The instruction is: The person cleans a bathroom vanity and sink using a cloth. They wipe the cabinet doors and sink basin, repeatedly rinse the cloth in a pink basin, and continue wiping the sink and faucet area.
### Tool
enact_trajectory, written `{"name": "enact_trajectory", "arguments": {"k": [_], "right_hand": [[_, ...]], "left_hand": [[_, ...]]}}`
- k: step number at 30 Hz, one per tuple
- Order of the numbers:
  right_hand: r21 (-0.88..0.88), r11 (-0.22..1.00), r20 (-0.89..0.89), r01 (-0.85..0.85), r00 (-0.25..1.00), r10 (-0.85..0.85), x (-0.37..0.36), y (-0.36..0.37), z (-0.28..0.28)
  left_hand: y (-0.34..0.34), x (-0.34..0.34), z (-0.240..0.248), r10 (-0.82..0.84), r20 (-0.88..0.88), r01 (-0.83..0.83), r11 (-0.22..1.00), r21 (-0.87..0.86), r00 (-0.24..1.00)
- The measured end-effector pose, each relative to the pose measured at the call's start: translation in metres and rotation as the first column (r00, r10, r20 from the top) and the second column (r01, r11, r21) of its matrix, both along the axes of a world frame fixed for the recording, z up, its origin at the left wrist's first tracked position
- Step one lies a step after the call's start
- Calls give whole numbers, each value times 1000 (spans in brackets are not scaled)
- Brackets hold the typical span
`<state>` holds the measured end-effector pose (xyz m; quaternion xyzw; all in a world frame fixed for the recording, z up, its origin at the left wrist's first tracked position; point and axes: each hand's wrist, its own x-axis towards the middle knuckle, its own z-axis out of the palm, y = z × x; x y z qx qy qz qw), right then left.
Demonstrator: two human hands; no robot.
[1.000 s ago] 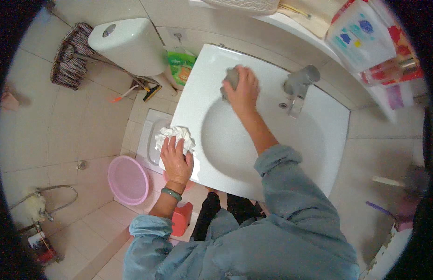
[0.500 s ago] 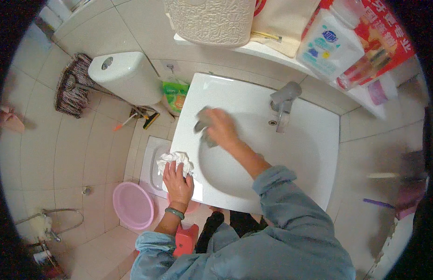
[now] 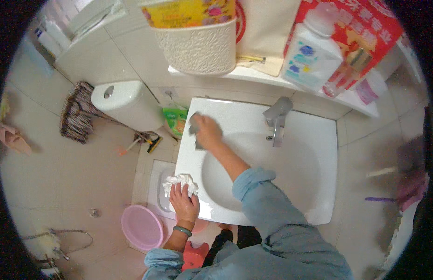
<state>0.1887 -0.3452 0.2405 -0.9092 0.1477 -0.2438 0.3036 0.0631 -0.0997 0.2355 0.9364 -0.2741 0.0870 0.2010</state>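
A white washbasin with a grey tap lies in front of me. My right hand is closed on a grey cloth and presses it to the rim at the basin's far left; motion blurs the fingers and the cloth. At the near left corner of the rim, the fingers of my left hand rest over a crumpled white cloth, gripping it loosely. A bracelet circles the left wrist. Wet patches glisten on the rim beside that hand.
A shelf above the basin bears a textured white holder, a white bottle and a red bag. Leftward are a toilet tank, a mop and a pink tub. A red stool stands near my legs.
My right hand has moved left with the grey cloth, from the bowl's edge onto the flat rim. My left hand stays on the white cloth. The view has tilted upward.
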Motion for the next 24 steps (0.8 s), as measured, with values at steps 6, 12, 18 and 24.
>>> {"name": "enact_trajectory", "arguments": {"k": [6, 12, 18, 24], "right_hand": [[62, 963, -56, -262, 962, 266, -48, 52, -3], [306, 905, -199, -296, 909, 365, -169, 6, -10], [314, 928, -243, 201, 962, -126, -312, -105, 1], [-45, 850, 28, 524, 851, -524, -369, -224, 28]], "left_hand": [[11, 8, -15, -40, -33, 35, 993, -117, 999], [15, 28, -40, -27, -106, -13, 935, -355, 994], [-76, 83, 27, -115, -165, 45, 925, -378, 980], [-194, 165, 33, -141, -248, 41, 928, -369, 958]]}}
